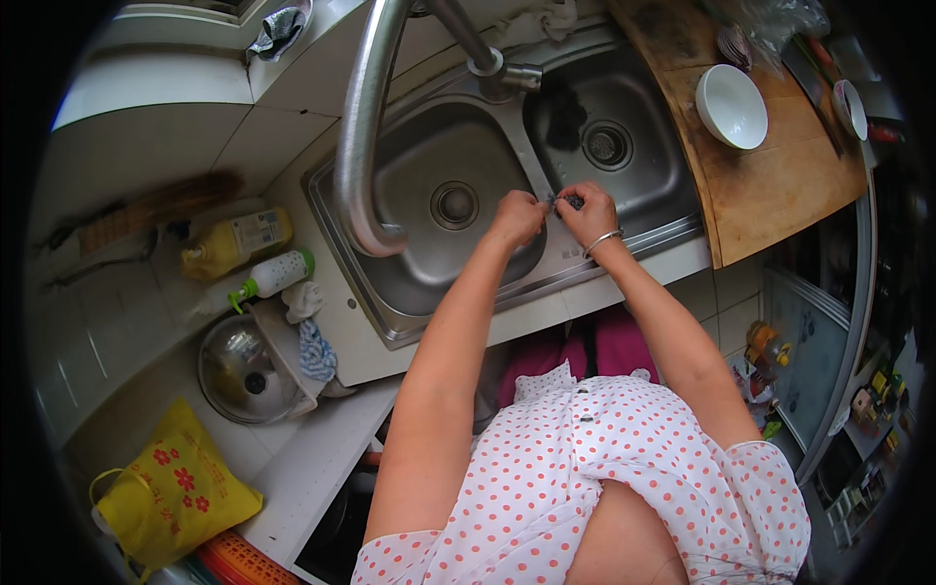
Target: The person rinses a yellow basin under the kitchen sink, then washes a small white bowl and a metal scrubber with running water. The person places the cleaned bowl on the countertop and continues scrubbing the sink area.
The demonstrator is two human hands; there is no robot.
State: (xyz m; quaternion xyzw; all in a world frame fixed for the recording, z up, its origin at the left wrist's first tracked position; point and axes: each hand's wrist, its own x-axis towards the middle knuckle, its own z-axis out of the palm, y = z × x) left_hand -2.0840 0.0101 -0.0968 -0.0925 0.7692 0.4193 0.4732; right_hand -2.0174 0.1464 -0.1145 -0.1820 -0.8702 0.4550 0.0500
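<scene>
Both my hands meet over the divider of the double stainless-steel sink (395, 285). My left hand (521, 216) is closed, its fingertips pinching one side of a small greyish thing too small to name. My right hand (589, 213), with a bracelet at the wrist, holds a small dark, mesh-like clump (575, 201) between thumb and fingers. A drain (455, 205) lies in the left basin. The right basin has another drain (607, 145), with a dark patch beside it. The metal faucet (365, 146) arches over the left basin.
On the right, a wooden board (790, 183) bears a white bowl (731, 107), a cut red onion (734, 47) and a knife (812, 91). To the left are a yellow bottle (238, 243), a pump bottle (276, 278), a glass lid (248, 369) and a yellow bag (179, 486).
</scene>
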